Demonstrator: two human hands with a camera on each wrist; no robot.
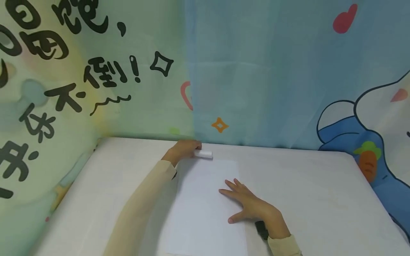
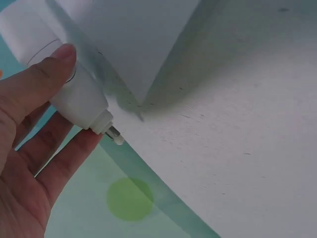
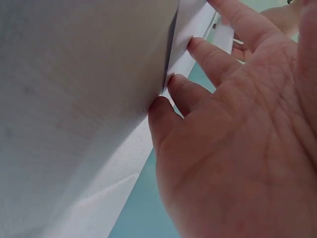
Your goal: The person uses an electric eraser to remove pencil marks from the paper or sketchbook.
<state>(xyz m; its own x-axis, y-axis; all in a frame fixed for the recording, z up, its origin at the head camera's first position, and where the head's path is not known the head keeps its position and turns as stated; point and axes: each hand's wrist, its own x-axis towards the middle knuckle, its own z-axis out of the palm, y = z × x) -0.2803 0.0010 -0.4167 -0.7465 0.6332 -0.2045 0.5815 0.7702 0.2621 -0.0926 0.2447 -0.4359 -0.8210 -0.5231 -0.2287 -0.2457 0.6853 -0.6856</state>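
Note:
A white electric eraser (image 1: 203, 154), with a narrow metal tip that shows in the left wrist view, lies in the grip of my left hand (image 1: 184, 148). The thumb presses on its body near a round button, and the fingers support it from below. It is just above the far end of a white sheet of paper (image 1: 205, 202), whose corner shows below it in the left wrist view. My right hand (image 1: 249, 205) is spread with straight fingers at the sheet's right side. In the right wrist view its fingertips (image 3: 178, 89) touch the paper edge.
The white table (image 1: 314, 199) runs out to both sides of the sheet. Behind it hangs a printed cloth backdrop (image 1: 250, 78), meeting the table's far edge near my left hand. A dark strap piece (image 1: 262, 229) sits beneath my right wrist.

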